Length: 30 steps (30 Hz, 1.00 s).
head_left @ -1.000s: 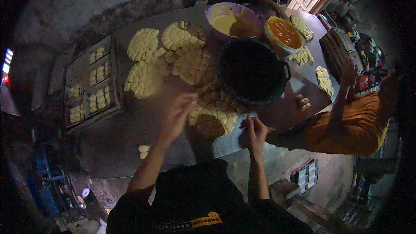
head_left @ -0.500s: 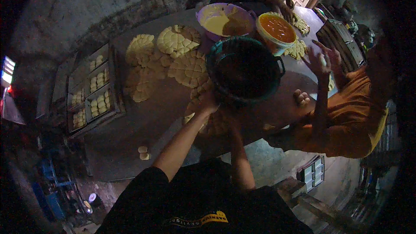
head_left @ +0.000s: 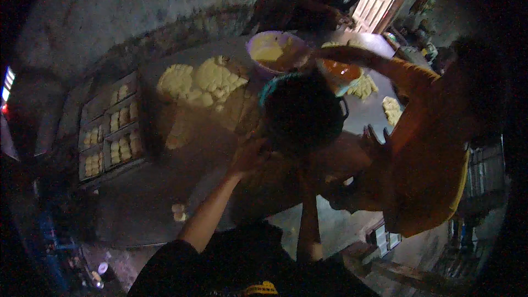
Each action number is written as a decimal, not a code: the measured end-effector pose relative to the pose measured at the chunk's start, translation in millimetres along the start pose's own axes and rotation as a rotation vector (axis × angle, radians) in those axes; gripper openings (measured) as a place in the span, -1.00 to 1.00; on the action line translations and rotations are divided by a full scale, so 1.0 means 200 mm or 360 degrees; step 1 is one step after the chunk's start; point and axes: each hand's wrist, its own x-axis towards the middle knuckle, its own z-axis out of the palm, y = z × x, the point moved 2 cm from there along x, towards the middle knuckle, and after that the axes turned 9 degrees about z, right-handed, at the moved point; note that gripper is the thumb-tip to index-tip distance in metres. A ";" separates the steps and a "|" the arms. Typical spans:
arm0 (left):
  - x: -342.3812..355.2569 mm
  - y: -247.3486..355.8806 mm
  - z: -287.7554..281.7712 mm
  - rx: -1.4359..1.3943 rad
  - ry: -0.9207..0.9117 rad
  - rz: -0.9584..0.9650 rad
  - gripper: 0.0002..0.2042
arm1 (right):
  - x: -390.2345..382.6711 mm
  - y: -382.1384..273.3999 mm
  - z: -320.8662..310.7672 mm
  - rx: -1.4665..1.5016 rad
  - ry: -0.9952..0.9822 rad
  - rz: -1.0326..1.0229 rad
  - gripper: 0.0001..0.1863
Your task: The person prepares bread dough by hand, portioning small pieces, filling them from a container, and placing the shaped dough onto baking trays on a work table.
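My left hand is over the table beside the near left side of a dark basin with a green rim. Its fingers are blurred and in shadow. My right forearm reaches toward the basin's near side, but the hand is lost in the dark. Whether either hand holds anything cannot be made out. Flattened rounds of dough, cut into pieces, lie left of the basin, and the nearer ones sit in shadow. Two small dough balls rest near the table's front left.
A compartmented wooden tray with rows of dough balls stands at the left. Behind the basin are a purple basin of pale batter and a bucket of orange filling. A co-worker in orange reaches across from the right; another person stands at the back.
The view has shifted, so the table appears lower. My left hand sits lower and further left. The co-worker at right now stretches an arm over the orange bucket toward the purple basin.
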 end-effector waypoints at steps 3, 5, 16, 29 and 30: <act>-0.10 -0.17 0.00 -0.0444 0.0053 -0.0227 -0.68 | -0.01 0.04 -0.08 -0.0086 0.0044 -0.0006 -0.56; -0.07 -0.24 -0.02 -0.0654 0.0216 -0.0245 -0.71 | 0.08 0.09 -0.22 -0.0243 0.0249 -0.0060 -0.57; -0.12 0.64 -0.69 -0.0756 0.0804 -0.0371 -0.62 | 0.01 -0.13 0.08 0.0521 -0.0822 0.0224 -0.53; -0.94 0.14 -0.85 0.0026 0.0193 -0.0810 -0.66 | 0.15 -0.46 0.41 -0.1199 -0.0074 -0.0949 -0.55; -0.91 0.05 -0.82 -0.0152 0.0160 -0.0685 -0.74 | 0.21 -0.34 0.35 -0.1421 0.0123 -0.1159 -0.55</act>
